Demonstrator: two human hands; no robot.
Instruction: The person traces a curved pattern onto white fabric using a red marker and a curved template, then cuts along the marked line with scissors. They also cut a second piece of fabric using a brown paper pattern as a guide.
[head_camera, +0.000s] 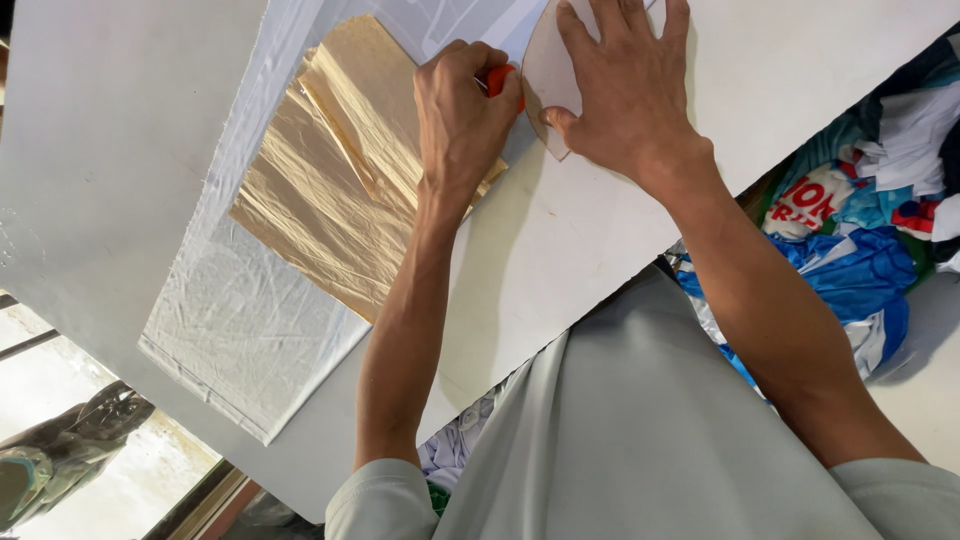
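Left hand (465, 115): closed into a loose fist around one small red-orange tool (498, 80), of which only a short stub shows between thumb and forefinger; its kind cannot be told. The knuckles rest over the near edge of the tan paper (330, 170), and the tool tip meets the curved edge of the template.

Right hand (625, 85): fully open, palm down, fingers spread and pressed flat on one pale curved template (545, 75), thumb lying along the template's lower edge at about 7 o'clock from the palm. It grips nothing; it only bears down.

Position: the template lies at 12 o'clock in the view, just beside the left hand at its 3 o'clock. The tool sits between the two hands, touching the template edge.

Count: two hands, one tool, one template, one sheet of crinkled tan paper, one length of white cloth (240, 320) beneath the paper, running towards 7 o'clock on the white table (560, 260).

Surroundings: a heap of mixed fabric scraps (860, 230), blue, white and red, lies at 3 o'clock beyond the table edge. The person wears a grey shirt (620, 430) at 6 o'clock.
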